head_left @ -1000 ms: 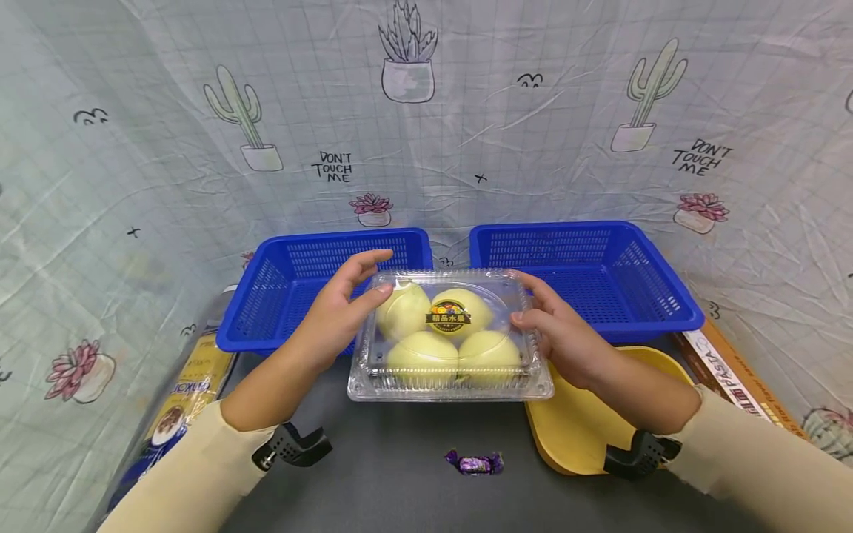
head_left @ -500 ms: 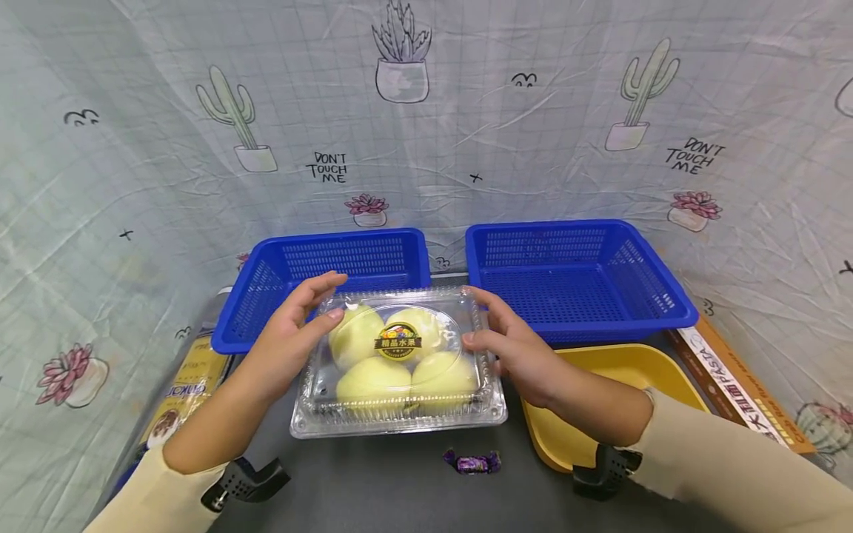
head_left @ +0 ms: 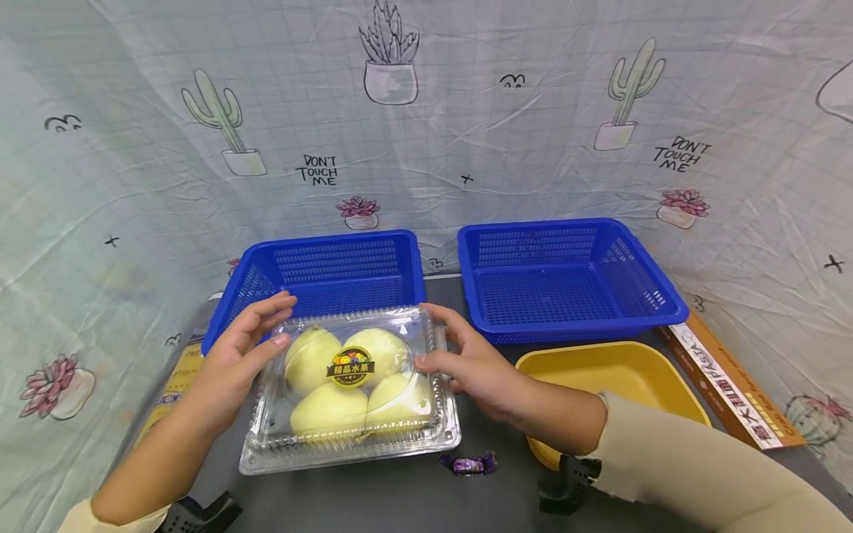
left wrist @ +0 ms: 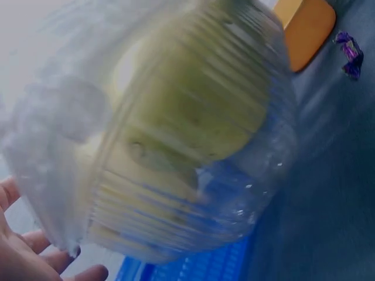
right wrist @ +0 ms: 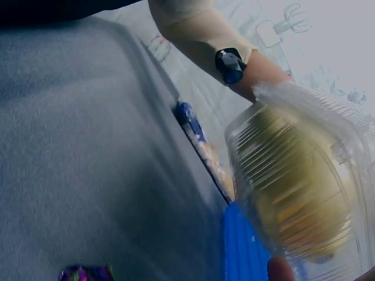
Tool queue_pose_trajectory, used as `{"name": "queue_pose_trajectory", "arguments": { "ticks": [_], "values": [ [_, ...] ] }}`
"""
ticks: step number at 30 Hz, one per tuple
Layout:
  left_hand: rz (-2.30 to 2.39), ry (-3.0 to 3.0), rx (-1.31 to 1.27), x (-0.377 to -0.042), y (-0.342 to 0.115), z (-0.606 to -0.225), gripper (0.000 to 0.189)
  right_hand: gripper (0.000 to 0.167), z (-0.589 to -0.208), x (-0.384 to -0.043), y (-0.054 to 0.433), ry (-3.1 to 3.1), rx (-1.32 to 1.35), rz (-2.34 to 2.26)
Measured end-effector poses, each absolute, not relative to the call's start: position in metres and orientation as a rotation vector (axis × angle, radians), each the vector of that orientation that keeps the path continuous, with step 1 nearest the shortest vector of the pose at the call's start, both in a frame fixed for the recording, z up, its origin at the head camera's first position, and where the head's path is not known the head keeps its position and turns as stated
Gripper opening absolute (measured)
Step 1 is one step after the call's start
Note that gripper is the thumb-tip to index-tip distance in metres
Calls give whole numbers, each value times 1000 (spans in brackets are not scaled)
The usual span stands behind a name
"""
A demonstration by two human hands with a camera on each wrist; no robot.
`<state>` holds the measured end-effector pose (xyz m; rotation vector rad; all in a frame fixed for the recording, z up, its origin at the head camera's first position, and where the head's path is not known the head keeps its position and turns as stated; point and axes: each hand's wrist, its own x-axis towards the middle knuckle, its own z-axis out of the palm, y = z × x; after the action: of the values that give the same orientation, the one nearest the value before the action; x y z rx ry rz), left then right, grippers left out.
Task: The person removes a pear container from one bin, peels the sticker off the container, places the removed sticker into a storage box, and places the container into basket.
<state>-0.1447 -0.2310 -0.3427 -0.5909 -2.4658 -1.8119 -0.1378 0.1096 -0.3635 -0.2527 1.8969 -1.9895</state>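
Observation:
A clear plastic clamshell box of pale yellow-green, pear-like fruit is held up between both hands, a round gold-and-black label on its lid. At its left edge my left hand holds it, thumb at the rim and fingers along the far side. My right hand grips the right edge, thumb on the lid side. In the left wrist view the box's ribbed underside fills most of the picture, above the dark table. A purple wrapped candy lies on the table just beyond the box's right front corner.
Two blue baskets stand side by side at the back. A yellow tray is under the right forearm. Pasta boxes lie along the right edge, and a yellow-and-blue package along the left. A printed curtain hangs behind.
Both hands have carried the fruit box left and nearer to the body, from in front of the baskets' gap to the left front. It now sits slightly tilted. The candy has stayed put.

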Motion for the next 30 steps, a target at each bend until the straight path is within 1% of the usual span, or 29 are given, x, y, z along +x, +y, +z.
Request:
{"name": "queue_pose_trajectory", "arguments": {
  "ticks": [9,16,20,30],
  "values": [
    [-1837,-2426,-643,-134,-259,-352,47,82,-376,-132,83,1806,-256,-2033],
    [-1878,-2384,-673,-131,-272,-364,52,82,-384,-129,71,1765,-235,-2066],
    [-1868,-2410,-642,-125,-279,-369,53,84,-387,-129,64,1753,-220,-2072],
    [-1855,-2454,-642,-117,-291,-381,53,84,-398,-125,53,1769,-179,-2072]
  ]
}}
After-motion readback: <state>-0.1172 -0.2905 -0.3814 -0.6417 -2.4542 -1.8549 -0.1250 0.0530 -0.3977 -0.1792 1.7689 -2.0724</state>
